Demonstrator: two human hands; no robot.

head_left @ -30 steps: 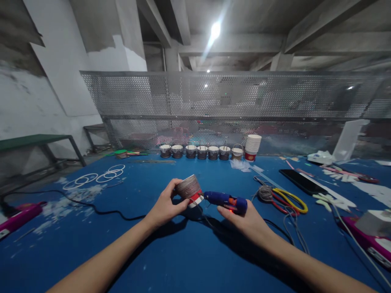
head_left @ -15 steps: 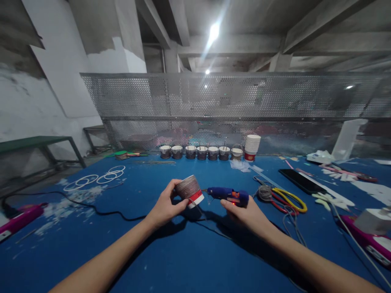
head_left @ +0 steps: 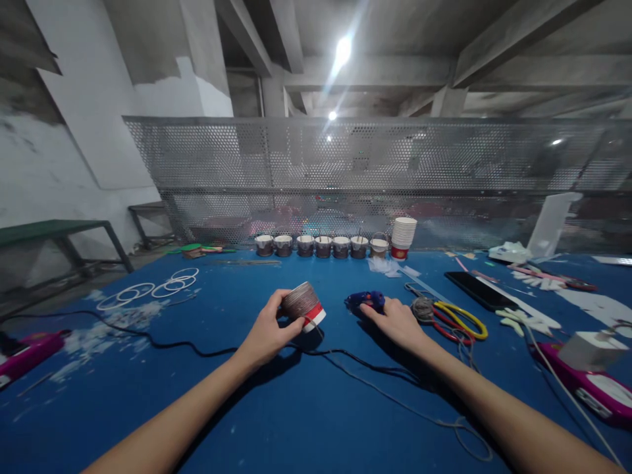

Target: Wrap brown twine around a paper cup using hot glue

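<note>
Blue table, stacked cups, gray yarn ball

Cord-wrapped cup held tilted by the left hand, blue glue gun gripped by the right hand, grey cord trailed across the bench, dark-sided cups lined along the far side, paper cups stacked at their right.

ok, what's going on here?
A person's left hand holds a tilted paper cup wound with grey-brown cord, a red-and-white band at one end left bare. The right hand holds a dark blue glue gun, apart from the cup. Behind, seven brown-grey cups stand in a row on the blue table, beside a stack of white paper cups.
</note>
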